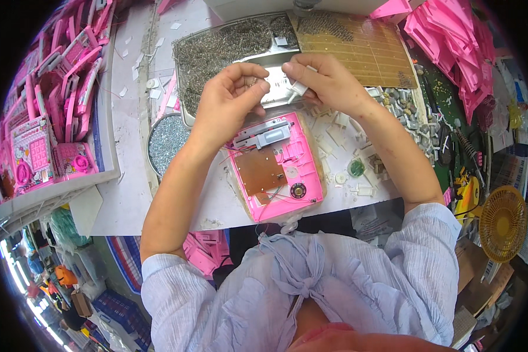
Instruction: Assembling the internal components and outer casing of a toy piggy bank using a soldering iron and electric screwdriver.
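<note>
My left hand (232, 97) is raised over the metal tray (278, 56), its thumb and fingers pinched on something too small to make out. My right hand (328, 82) pinches a small white plastic part (300, 88) close beside the left fingertips. Below both hands lies an open pink plastic toy housing (276, 167), back side up, with a brown circuit board (260, 172), a grey part (264, 136), thin red wires and a round black piece (298, 190) inside it.
Small metal springs fill the tray's left part and a round bowl (167, 141). A brown perforated board (358, 47) lies far right. Loose white plastic pieces (334, 138) scatter right of the housing. Pink shells are stacked left (58, 88) and upper right (452, 47). A yellow fan (501, 223) stands at right.
</note>
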`<state>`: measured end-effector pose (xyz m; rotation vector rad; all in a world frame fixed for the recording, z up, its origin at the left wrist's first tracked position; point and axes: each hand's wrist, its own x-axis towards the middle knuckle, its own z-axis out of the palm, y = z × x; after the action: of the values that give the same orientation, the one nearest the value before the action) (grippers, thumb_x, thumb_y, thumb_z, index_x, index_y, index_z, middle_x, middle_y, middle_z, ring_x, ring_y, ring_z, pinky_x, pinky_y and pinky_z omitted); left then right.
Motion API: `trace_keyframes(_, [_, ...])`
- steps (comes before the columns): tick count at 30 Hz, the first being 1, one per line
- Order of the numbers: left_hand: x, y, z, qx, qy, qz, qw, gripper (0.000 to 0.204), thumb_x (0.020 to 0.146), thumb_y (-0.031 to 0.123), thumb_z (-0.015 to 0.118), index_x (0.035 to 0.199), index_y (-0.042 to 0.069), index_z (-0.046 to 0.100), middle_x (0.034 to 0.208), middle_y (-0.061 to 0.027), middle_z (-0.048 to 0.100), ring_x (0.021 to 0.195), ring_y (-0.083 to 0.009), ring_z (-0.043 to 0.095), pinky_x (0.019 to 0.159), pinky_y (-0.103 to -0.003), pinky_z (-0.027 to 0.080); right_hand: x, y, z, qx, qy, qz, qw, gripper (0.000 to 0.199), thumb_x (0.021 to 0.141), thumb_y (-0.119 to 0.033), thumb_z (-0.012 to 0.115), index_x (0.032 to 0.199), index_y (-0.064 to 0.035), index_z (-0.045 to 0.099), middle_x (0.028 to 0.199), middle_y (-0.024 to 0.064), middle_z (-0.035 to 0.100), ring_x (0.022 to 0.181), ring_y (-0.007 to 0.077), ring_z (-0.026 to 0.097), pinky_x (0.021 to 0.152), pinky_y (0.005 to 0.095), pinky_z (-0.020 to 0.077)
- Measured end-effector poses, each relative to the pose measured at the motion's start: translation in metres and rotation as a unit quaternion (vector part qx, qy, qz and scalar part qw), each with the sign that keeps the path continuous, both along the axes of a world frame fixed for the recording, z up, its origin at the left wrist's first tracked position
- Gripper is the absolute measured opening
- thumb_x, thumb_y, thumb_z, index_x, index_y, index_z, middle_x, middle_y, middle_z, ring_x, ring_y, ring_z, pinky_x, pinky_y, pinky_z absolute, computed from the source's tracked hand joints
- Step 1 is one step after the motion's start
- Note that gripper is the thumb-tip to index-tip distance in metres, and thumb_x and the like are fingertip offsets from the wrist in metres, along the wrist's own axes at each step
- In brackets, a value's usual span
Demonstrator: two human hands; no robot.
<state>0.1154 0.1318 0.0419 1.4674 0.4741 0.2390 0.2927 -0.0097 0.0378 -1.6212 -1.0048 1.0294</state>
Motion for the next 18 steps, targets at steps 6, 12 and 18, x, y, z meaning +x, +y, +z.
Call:
trace_keyframes(6, [0.006, 0.011, -0.006, -0.198, 0.011, 0.003, 0.980, 0.033, 0.096, 0.000, 0.055, 0.129, -0.003, 0.054, 0.113, -0.0114, 0.065, 0.100, -0.0162, 0.066, 0.082, -0.028, 0.056, 0.003, 0.009, -0.024, 0.111, -0.519, -0.035, 0.847, 0.033, 0.100, -0.033, 0.061, 0.094, -0.0023, 0.069, 0.067, 0.0060, 0.063, 0.058, 0.0112, 0.057, 0.055, 0.0312, 0.0458])
trace_keyframes(12, [0.001, -0.014, -0.005, 0.161, -0.073, -0.048, 0.983, 0.043, 0.091, -0.013, 0.045, 0.133, -0.005, 0.045, 0.131, -0.0182, 0.052, 0.108, -0.0252, 0.068, 0.087, -0.033, 0.060, -0.002, 0.004, 0.002, 0.008, -0.228, 0.042, 0.973, 0.033, 0.098, -0.033, 0.062, 0.094, -0.0019, 0.074, 0.069, 0.0087, 0.066, 0.062, 0.0140, 0.060, 0.059, 0.0336, 0.0470])
trace_keyframes(18, [-0.002, -0.017, -0.005, 0.271, -0.088, -0.078, 0.955, 0.041, 0.087, -0.012, 0.054, 0.126, -0.002, 0.043, 0.123, -0.0183, 0.051, 0.099, -0.0283, 0.071, 0.080, -0.036, 0.060, -0.006, 0.008, -0.002, 0.047, -0.208, 0.130, 0.968, 0.039, 0.098, -0.037, 0.062, 0.091, -0.0007, 0.074, 0.067, 0.0061, 0.066, 0.062, 0.0124, 0.060, 0.057, 0.0309, 0.0464])
